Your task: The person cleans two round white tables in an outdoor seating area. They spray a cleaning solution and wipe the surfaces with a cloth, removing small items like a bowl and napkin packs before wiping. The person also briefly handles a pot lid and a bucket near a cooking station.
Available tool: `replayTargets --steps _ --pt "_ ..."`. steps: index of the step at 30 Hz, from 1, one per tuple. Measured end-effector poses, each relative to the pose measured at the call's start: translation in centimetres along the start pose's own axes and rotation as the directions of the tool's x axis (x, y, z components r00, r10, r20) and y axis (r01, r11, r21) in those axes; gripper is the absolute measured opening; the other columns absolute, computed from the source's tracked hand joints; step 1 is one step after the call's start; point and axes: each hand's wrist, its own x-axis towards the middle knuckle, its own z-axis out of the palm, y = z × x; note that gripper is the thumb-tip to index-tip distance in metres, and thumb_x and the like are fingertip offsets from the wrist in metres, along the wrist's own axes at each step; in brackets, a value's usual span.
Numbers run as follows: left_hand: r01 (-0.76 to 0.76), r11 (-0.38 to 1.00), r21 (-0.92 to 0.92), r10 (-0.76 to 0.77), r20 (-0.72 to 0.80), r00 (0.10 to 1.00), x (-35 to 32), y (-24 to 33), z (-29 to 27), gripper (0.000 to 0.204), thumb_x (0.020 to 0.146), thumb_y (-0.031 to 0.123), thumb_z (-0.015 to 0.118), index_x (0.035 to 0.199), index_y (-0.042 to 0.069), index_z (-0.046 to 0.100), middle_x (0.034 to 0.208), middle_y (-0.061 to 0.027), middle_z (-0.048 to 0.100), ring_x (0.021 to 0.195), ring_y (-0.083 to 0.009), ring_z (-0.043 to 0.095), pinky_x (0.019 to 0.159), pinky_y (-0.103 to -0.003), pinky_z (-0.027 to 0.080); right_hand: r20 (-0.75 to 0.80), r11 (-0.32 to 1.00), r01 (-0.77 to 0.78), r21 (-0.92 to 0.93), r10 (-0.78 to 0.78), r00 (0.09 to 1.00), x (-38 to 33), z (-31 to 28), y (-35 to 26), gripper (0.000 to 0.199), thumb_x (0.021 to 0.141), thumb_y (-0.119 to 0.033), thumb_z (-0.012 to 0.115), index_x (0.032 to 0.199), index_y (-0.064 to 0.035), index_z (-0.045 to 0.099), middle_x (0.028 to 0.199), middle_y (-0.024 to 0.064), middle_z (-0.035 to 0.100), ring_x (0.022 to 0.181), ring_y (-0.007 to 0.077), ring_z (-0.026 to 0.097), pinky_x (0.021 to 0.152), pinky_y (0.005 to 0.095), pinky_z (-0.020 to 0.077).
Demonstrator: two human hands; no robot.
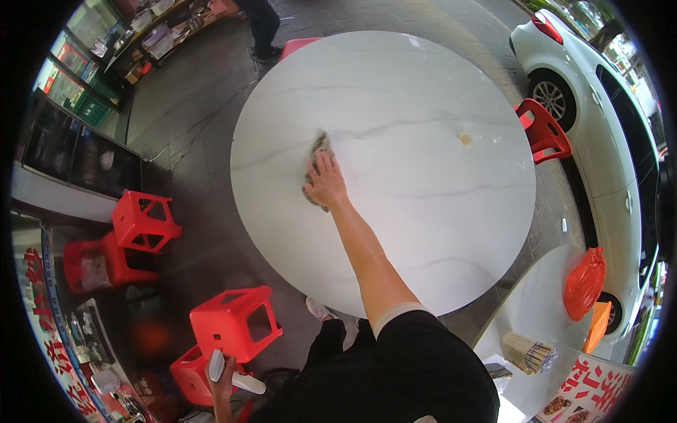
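My right hand [326, 181] presses a crumpled dark greyish cloth [322, 141] onto the left half of a large round white table [395, 233] with grey veining. Cloth shows beyond the fingertips and along the hand's left side. Down at the lower left, away from the table, my left hand [223, 389] is closed around a white object that looks like a spray bottle [248, 383]; part of it is hidden by the fingers. A small yellowish-brown smear [465, 138] marks the table's right side, with faint whitish specks near it.
Red plastic stools [233, 324] stand at the lower left, more [146, 221] behind them. A red chair [544, 130] touches the table's right edge, near a parked white car [599, 134]. A side table [486, 338] carries chopsticks [539, 356] and a red bag [585, 283]. Someone's leg [263, 28] shows beyond.
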Motion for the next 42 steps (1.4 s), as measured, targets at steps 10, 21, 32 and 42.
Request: replayTargets --steps 10,21,32,42 --pt "-0.143 0.989 0.048 0.134 0.158 0.978 6.4 1.2 -6.2 0.018 0.083 0.003 0.066 0.099 0.0 0.056 0.073 -0.0043 0.06 0.057 -0.0108 0.059 0.052 -0.025 0.049 -0.117 0.95 -0.309 -0.043 0.303 0.946 -14.2 -5.6 11.0 0.058 0.082 -0.032 0.056 0.134 -0.0078 0.044 0.14 0.0149 0.039 0.131 0.0314 0.034 0.11 0.0417 0.0282" --pt "-0.249 0.962 0.112 0.206 0.303 0.931 11.7 2.0 -8.0 0.012 0.084 0.006 0.064 0.088 0.0 0.055 0.07 -0.0052 0.059 0.057 -0.0131 0.061 0.052 -0.026 0.05 -0.093 0.738 -0.637 -0.225 0.634 0.768 -38.7 -7.0 0.6 0.081 0.08 -0.044 0.059 0.14 0.003 0.03 0.146 0.0294 0.021 0.138 0.0442 0.016 0.113 0.0531 0.0121" --pt "-0.23 0.955 0.188 0.173 0.277 0.945 13.2 6.7 -6.3 0.011 0.084 0.004 0.064 0.086 0.0 0.054 0.071 -0.0046 0.057 0.056 -0.014 0.061 0.051 -0.027 0.049 -0.012 0.933 -0.359 -0.011 0.359 0.933 -3.6 1.7 -11.9 0.071 0.092 -0.05 0.038 0.144 -0.0034 0.029 0.153 0.0182 0.016 0.142 0.0321 0.011 0.114 0.0488 0.0078" --pt "-0.296 0.887 0.353 0.205 0.273 0.94 16.5 12.9 -2.3 0.01 0.085 0.006 0.063 0.087 0.004 0.053 0.071 -0.0036 0.056 0.056 -0.0136 0.059 0.054 -0.027 0.049 -0.126 0.949 -0.226 0.219 0.257 0.958 -7.5 -1.6 -2.3 0.061 0.078 -0.018 0.053 0.136 -0.0043 0.04 0.14 0.0175 0.039 0.132 0.0319 0.033 0.112 0.045 0.0234"
